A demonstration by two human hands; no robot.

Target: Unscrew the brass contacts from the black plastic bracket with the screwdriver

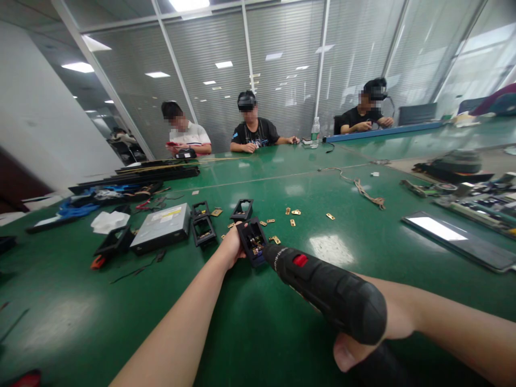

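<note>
My left hand (pixel 231 246) grips a small black plastic housing (pixel 252 241) with brass contacts inside, held tilted just above the green table (pixel 282 188). My right hand (pixel 365 341) is wrapped round the grip of a black electric screwdriver (pixel 328 290) with a red switch. Its tip points into the open housing. Two more empty black housings (pixel 202 223) and a black frame (pixel 242 209) lie just beyond. Several small brass pieces (pixel 293 213) are scattered on the table behind the housing.
A grey optical drive (pixel 162 227) and white paper (pixel 108 221) lie to the left, beside cables and long black bars (pixel 137 174). A dark flat panel (pixel 459 241) and dismantled electronics sit on the right. Three people sit at the far side; a water bottle (pixel 315 132) stands there.
</note>
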